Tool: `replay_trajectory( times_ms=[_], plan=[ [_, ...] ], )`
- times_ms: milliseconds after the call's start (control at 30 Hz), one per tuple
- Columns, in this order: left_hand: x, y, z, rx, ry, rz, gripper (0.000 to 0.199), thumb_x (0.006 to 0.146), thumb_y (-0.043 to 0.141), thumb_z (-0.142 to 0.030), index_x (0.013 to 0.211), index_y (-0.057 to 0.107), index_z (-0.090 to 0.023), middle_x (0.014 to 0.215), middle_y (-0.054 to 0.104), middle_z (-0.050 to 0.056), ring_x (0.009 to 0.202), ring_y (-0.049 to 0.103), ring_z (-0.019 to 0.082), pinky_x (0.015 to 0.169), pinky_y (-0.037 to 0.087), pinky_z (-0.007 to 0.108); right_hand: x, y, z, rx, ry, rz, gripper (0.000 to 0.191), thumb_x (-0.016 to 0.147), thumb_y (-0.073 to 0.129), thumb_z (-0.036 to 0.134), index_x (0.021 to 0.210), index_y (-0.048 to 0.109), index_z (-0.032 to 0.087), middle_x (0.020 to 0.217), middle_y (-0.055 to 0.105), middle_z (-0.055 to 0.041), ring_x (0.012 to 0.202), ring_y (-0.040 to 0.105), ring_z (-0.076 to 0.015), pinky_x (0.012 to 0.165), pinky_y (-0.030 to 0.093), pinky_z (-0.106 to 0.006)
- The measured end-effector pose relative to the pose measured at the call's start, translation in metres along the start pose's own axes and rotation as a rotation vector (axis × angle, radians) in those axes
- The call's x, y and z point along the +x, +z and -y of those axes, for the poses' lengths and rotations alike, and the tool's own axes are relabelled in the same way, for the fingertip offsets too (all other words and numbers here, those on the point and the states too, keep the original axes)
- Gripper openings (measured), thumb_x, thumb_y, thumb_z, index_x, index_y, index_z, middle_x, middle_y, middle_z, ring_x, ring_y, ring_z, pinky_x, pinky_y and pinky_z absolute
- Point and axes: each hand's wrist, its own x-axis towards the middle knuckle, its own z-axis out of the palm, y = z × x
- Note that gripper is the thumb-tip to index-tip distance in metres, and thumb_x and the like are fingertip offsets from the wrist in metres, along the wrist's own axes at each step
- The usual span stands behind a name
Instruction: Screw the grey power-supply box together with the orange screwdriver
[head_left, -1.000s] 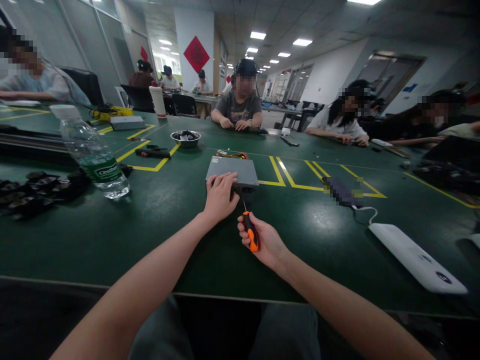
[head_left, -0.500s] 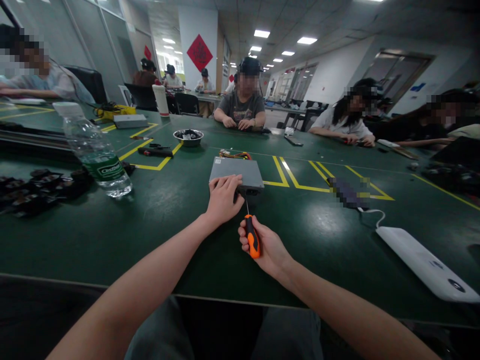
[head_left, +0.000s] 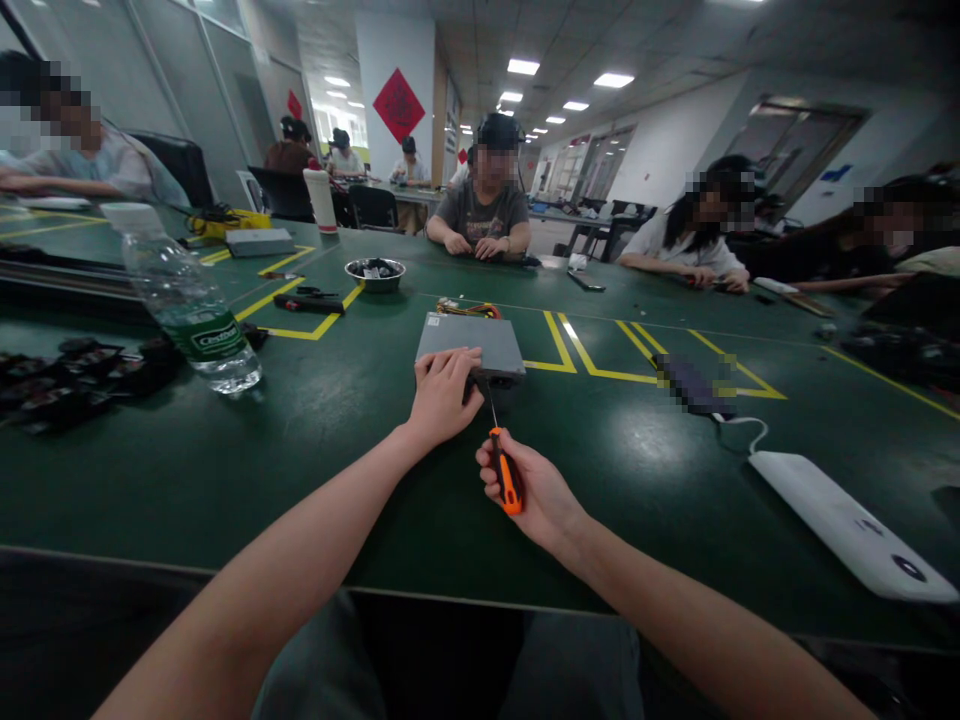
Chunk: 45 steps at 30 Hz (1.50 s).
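A grey metal computer power supply (head_left: 474,338) lies on the green table, its coloured cables bunched behind it. My left hand (head_left: 444,400) grips its near left part, fingers over the top and thumb down at the near face. In my right hand (head_left: 536,490) is an orange and black screwdriver (head_left: 508,478), fingers closed around its handle. The thin shaft points away from me to the near face of the power supply, beside my left thumb. Whether the tip sits in a screw is too small to tell.
A water bottle (head_left: 199,310) and a heap of dark parts (head_left: 75,385) stand left. Further back are a metal bowl (head_left: 375,275) and a black tool (head_left: 309,300). A phone (head_left: 694,385) is cabled to a white power bank (head_left: 847,520) on the right. Other people sit around the table.
The screwdriver handle has turned a little in my right hand, showing its orange and black sides differently. My left hand keeps its place on the power supply.
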Motion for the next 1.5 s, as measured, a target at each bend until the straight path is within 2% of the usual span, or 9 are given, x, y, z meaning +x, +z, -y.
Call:
replay_trajectory(
  times_ms=[133,300,433,767,933,1033,1200,1333,1500],
  plan=[
    [0.0,0.001,0.001,-0.007,0.004,-0.004,0.028,0.075,0.049,-0.018,0.102,0.05,-0.023,0.122,0.057,0.002,0.115,0.045,0.021,0.096,0.025,0.04,-0.002,0.003,0.001,-0.013,0.063,0.017,0.03,0.091,0.035,0.03,0.083,0.058,0.012,0.062,0.055,-0.0027,0.051,0.051,-0.0086,0.047,0.042,-0.018],
    [0.0,-0.001,0.002,-0.007,0.002,0.007,0.028,0.075,0.049,-0.018,0.103,0.05,-0.023,0.122,0.057,0.002,0.114,0.046,0.022,0.095,0.026,0.041,0.004,-0.003,0.0,-0.02,0.025,-0.015,0.01,0.079,0.058,0.021,0.073,0.054,0.014,0.06,0.054,0.0004,0.042,0.041,-0.0035,0.038,0.03,-0.014],
    [0.0,-0.002,0.003,-0.01,0.009,0.008,0.028,0.075,0.049,-0.018,0.103,0.05,-0.023,0.122,0.057,0.003,0.114,0.046,0.022,0.094,0.026,0.041,0.006,-0.006,-0.002,-0.029,-0.057,-0.04,0.013,0.073,0.064,0.016,0.069,0.052,0.014,0.061,0.055,0.0012,0.045,0.044,-0.0032,0.041,0.033,-0.013],
    [-0.001,0.001,0.003,-0.004,0.017,-0.015,0.026,0.076,0.049,-0.019,0.101,0.049,-0.022,0.123,0.056,0.003,0.113,0.047,0.022,0.094,0.026,0.04,-0.003,0.005,0.003,0.008,0.047,-0.002,0.028,0.09,0.039,0.027,0.083,0.061,0.012,0.063,0.057,-0.003,0.051,0.051,-0.0077,0.048,0.043,-0.018],
    [-0.001,-0.001,0.002,-0.005,0.018,-0.013,0.024,0.079,0.05,-0.022,0.102,0.049,-0.023,0.122,0.057,0.003,0.114,0.047,0.021,0.095,0.026,0.04,0.002,-0.001,0.003,-0.036,-0.028,-0.093,0.002,0.074,0.059,0.014,0.072,0.057,0.013,0.06,0.054,-0.0002,0.049,0.047,-0.0061,0.037,0.034,-0.014],
    [0.0,-0.001,0.002,-0.001,0.013,-0.002,0.023,0.08,0.049,-0.024,0.103,0.049,-0.022,0.122,0.057,0.003,0.114,0.046,0.022,0.095,0.025,0.04,0.005,-0.005,0.001,-0.078,-0.093,-0.134,0.012,0.066,0.064,0.006,0.064,0.054,0.013,0.061,0.055,-0.0006,0.051,0.049,-0.0063,0.036,0.034,-0.013],
    [0.0,-0.001,0.002,0.003,0.016,-0.011,0.024,0.079,0.05,-0.022,0.103,0.049,-0.023,0.122,0.057,0.003,0.114,0.047,0.021,0.095,0.026,0.04,0.003,-0.004,0.001,-0.04,-0.037,-0.101,0.007,0.076,0.06,0.017,0.072,0.057,0.013,0.065,0.058,-0.002,0.052,0.052,-0.0065,0.042,0.04,-0.014],
    [-0.001,-0.002,0.002,0.001,0.023,-0.019,0.024,0.078,0.05,-0.021,0.102,0.05,-0.022,0.122,0.057,0.003,0.113,0.047,0.021,0.095,0.027,0.039,-0.003,0.001,0.001,-0.02,0.009,-0.027,0.019,0.086,0.047,0.026,0.081,0.06,0.013,0.062,0.057,-0.0016,0.051,0.051,-0.0073,0.048,0.045,-0.018],
    [-0.001,-0.001,0.002,0.0,0.026,-0.026,0.025,0.078,0.051,-0.021,0.102,0.049,-0.022,0.122,0.057,0.003,0.113,0.047,0.021,0.094,0.027,0.04,-0.002,0.001,0.003,0.002,0.02,-0.037,0.015,0.084,0.049,0.024,0.081,0.059,0.013,0.058,0.053,0.0003,0.045,0.044,-0.0051,0.039,0.035,-0.014]
  ],
)
